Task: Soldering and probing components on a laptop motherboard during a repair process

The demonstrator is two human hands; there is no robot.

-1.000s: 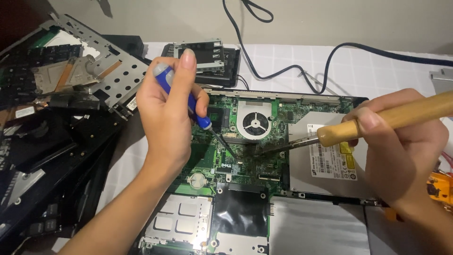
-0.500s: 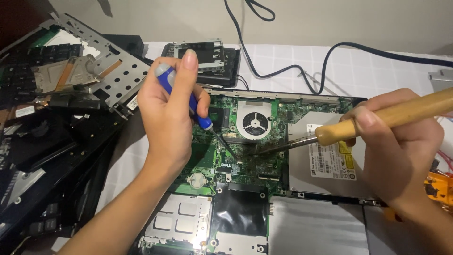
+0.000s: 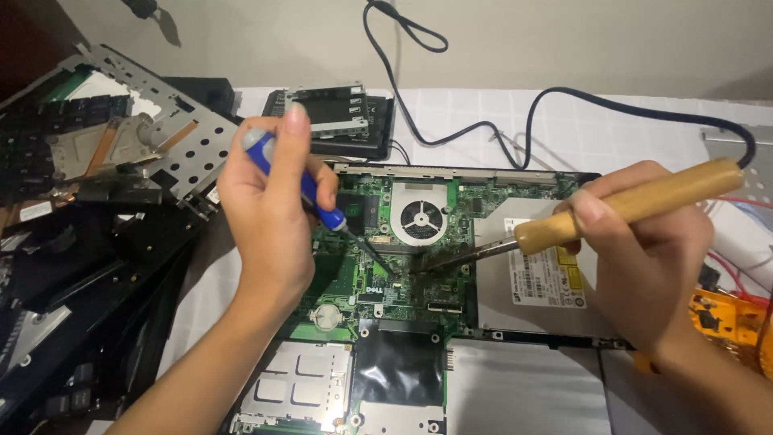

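— Blue plastic: your left hand [image 3: 270,213] has a clenched grip on the blue-handled screwdriver [image 3: 302,181], its tip down on the green laptop circuit board [image 3: 362,270].

— And your right hand [image 3: 644,250]?

— It grasps the wooden-handled soldering iron [image 3: 628,205], whose metal tip meets the same spot, beside the round silver cooling fan [image 3: 420,216], on the white-clothed counter [image 3: 628,129].

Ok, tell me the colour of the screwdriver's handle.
Blue; the screwdriver in the left hand shows best in the head view.
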